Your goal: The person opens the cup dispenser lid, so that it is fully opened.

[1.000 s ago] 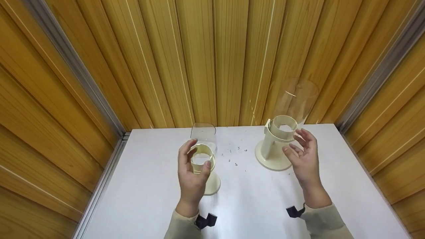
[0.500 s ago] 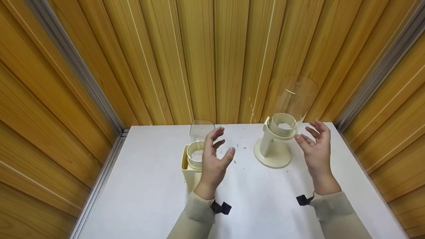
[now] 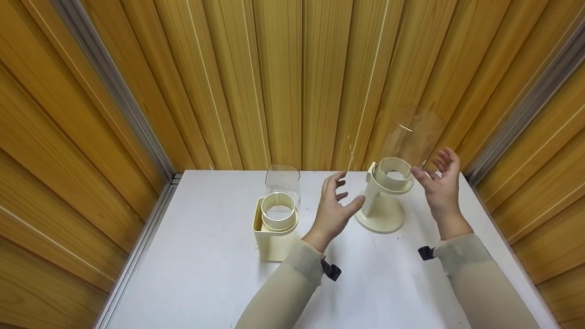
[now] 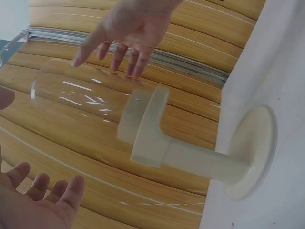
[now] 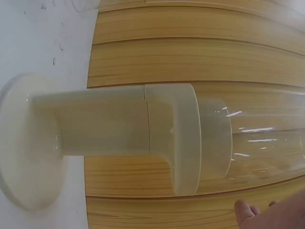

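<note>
At the back right stands a cream dispenser stand [image 3: 378, 217] with a round base and a ring on top. A tall clear cylinder [image 4: 71, 90] rises out of its ring. My left hand [image 3: 336, 210] hovers in front and left of this stand, fingers loosely bent and apart, holding nothing. To the right of the ring is my right hand [image 3: 441, 187], its thumb tip close by the rim and its palm empty. The left wrist view has the cylinder between the two hands. In the right wrist view only fingertips and part of the right hand [image 5: 271, 217] show.
Left of my left hand stands a second cream holder [image 3: 276, 242], with a box-like front and a ring. A clear cup-like piece [image 3: 283, 179] shows behind it. The white table [image 3: 196, 256] carries small dark specks, and wood-panelled walls [image 3: 274, 91] enclose it.
My left hand has moved right, away from the left holder and toward the right stand. The right hand has shifted slightly up and to the right. Both dispensers stay on the table.
</note>
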Action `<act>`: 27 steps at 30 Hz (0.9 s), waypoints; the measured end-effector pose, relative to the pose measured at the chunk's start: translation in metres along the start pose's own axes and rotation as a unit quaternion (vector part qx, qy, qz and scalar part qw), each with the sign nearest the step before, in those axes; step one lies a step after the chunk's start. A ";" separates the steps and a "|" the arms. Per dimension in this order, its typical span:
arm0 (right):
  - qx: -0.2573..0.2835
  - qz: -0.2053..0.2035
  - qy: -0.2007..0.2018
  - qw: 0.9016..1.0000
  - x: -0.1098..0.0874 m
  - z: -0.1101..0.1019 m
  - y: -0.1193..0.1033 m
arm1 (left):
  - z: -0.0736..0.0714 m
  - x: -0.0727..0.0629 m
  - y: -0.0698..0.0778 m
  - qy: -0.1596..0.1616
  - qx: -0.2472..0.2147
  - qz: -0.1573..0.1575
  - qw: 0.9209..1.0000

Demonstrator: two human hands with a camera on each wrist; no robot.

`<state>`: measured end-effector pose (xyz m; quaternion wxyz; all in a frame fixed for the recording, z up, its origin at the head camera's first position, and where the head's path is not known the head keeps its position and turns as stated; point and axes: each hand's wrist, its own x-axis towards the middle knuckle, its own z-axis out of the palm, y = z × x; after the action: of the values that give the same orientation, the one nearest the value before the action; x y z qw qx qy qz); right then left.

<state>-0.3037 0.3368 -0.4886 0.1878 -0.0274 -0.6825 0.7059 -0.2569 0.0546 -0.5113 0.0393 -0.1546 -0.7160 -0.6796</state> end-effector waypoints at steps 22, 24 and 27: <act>0.035 -0.023 -0.048 0.998 0.029 0.003 0.001 | 0.048 0.049 -0.046 -0.027 0.068 -0.138 0.988; 0.058 -0.028 -0.054 0.996 0.028 0.004 0.002 | 0.053 0.050 -0.046 -0.034 0.078 -0.141 0.986; 0.079 -0.036 -0.059 0.994 0.026 0.005 0.006 | 0.059 0.051 -0.046 -0.048 0.097 -0.141 0.984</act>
<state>-0.3306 0.3402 -0.4880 0.1744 0.0538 -0.6349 0.7507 -0.3095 0.1201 -0.5466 -0.0767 -0.0804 -0.7941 -0.5975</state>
